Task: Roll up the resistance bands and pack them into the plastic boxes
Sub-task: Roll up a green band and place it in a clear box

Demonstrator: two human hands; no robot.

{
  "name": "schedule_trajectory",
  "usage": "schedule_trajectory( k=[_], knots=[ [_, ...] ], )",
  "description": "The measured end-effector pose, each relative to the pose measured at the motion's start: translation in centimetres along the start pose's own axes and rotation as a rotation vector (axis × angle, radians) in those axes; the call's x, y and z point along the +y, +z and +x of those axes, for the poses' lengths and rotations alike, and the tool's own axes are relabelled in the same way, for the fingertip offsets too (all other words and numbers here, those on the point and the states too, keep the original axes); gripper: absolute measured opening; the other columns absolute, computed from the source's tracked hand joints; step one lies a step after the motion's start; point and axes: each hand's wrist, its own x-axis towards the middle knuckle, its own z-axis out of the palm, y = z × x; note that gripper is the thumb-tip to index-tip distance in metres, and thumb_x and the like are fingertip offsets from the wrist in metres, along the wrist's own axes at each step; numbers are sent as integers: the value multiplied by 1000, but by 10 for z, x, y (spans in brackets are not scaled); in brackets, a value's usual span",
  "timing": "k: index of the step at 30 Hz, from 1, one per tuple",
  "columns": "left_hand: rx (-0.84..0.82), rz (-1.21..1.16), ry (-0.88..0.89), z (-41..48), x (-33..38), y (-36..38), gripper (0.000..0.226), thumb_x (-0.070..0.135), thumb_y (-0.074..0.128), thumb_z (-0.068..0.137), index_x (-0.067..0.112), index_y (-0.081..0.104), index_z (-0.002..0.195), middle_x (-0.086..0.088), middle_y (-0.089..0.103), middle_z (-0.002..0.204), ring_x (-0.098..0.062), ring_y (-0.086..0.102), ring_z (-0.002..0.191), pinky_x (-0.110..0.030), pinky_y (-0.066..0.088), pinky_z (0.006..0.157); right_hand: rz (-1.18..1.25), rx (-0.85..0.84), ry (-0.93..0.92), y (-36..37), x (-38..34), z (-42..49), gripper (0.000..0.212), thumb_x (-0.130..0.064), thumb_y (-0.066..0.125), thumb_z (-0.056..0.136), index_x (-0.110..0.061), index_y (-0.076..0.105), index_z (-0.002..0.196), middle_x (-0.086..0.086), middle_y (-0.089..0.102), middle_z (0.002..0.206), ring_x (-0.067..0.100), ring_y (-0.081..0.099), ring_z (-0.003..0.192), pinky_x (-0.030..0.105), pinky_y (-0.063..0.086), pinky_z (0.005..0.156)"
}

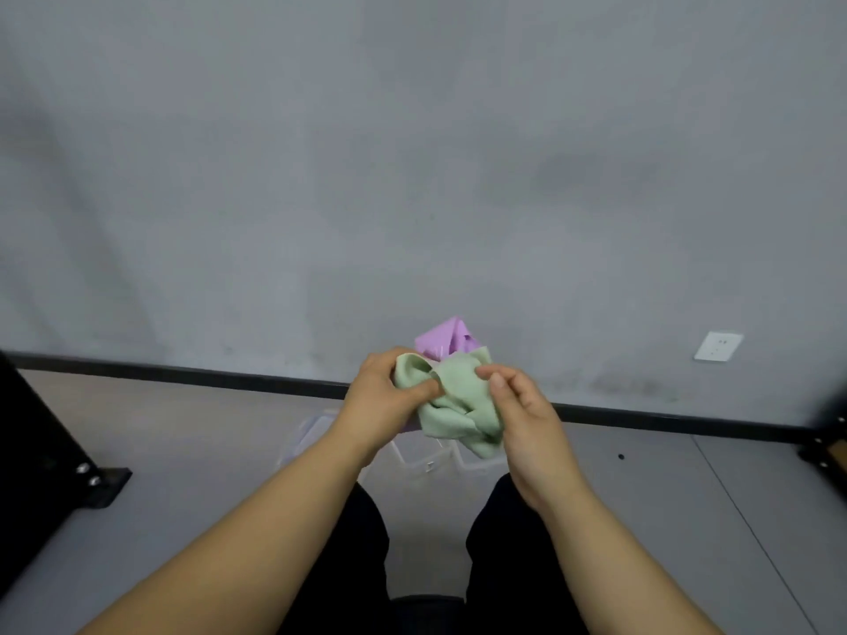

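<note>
Early on, we judge — our left hand (389,396) and right hand (518,419) pinch the bunched green band (453,407), purple band (447,341) beyond them, boxes (426,460) below look unfilled

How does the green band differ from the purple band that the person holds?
The green band is in front and shows almost whole; the purple band is behind it, mostly hidden. The green band is bunched and crumpled between the left hand and right hand; the purple band sticks up in a flatter, angular fold. Both are held in the air above the clear plastic boxes.
</note>
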Motion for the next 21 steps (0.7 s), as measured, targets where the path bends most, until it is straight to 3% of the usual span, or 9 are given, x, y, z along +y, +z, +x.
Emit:
schedule_trajectory(
  k=[2,4,7,9,11,12,15,17,21],
  knots=[
    [63,24,19,-4,0,-4,10,16,75,75,21,67,80,-8,67,92,-25,66,84,-48,58,69,96,124,36,-10,-6,1,17,-16,43,98,-18,60,93,-3,70,86,8,64,71,22,49,60],
    [113,26,30,-8,3,-7,11,21,77,73,26,66,75,-3,65,91,-22,65,85,-45,58,67,59,262,47,-25,-10,3,12,-16,47,97,-22,56,94,-1,68,92,8,61,69,22,47,60],
    [178,149,132,-13,11,-8,19,24,81,68,32,64,72,6,58,97,-7,60,87,-19,53,62,-40,260,97,-36,-16,4,6,-33,52,93,-28,54,97,-4,62,107,11,58,85,26,48,72],
    [198,282,237,-15,16,-5,24,23,81,67,35,61,72,13,54,95,-5,56,89,-8,44,65,-56,123,141,-31,-22,2,31,-47,55,86,-29,52,111,-7,55,119,13,56,104,33,48,87],
    [175,330,312,-16,18,-1,26,26,81,65,39,60,73,16,53,95,-11,55,97,-18,44,76,-63,-23,173,-23,-28,-1,66,-57,60,70,-32,44,129,-11,50,126,11,54,111,34,47,93],
    [161,338,342,-17,19,2,24,33,80,63,42,60,73,16,53,95,-14,55,99,-24,45,79,-88,-85,159,-18,-28,-3,73,-57,63,65,-34,42,131,-13,50,125,9,56,109,31,48,91],
    [152,383,394,-17,21,6,21,51,69,55,47,59,73,16,54,93,-14,55,97,-31,47,78,-326,-118,34,-11,-27,-5,46,-39,75,73,-31,55,113,-14,60,110,7,61,96,23,50,81],
    [142,404,394,-14,22,4,24,45,75,55,47,59,72,16,54,92,-14,56,97,-32,48,80,-428,-91,-23,-12,-26,-2,24,-30,73,78,-28,62,100,-12,65,98,10,62,88,23,51,77],
    [78,373,338,-12,23,-5,27,31,86,61,44,64,71,14,59,93,-1,58,90,-21,47,76,-476,-102,-58,-19,-31,3,6,-26,66,84,-25,70,88,-7,70,87,10,63,81,27,50,76]
  ],
)
